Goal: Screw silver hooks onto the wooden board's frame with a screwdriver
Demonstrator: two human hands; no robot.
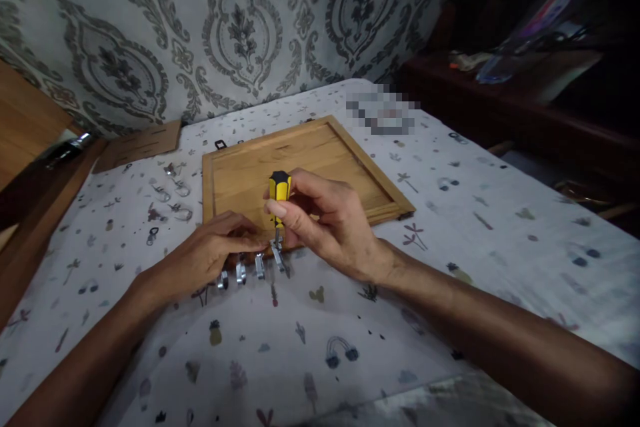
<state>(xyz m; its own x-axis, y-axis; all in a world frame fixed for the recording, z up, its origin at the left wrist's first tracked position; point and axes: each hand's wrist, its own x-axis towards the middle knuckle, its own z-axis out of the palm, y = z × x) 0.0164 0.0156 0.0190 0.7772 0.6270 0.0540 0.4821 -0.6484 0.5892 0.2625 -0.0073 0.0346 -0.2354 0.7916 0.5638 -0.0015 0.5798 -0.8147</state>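
My right hand (327,223) is closed around a yellow and black screwdriver (280,188), held upright with its shaft pointing down. The tip meets a small metal hook (278,255) at the near edge of a framed wooden panel (300,153). My left hand (223,243) rests on that edge to the left, its fingers stretched toward the hook; some fingertips are hidden. More metal hooks, one of them a shiny hook (241,270), stick out along the same edge below my left hand.
Several small clear packets with metal pieces (175,193) lie left of the panel. A flat cardboard piece (143,145) lies by the patterned wall. At far right, a plastic bottle (525,33) stands on dark furniture (450,80). A printed cloth (280,373) covers the surface.
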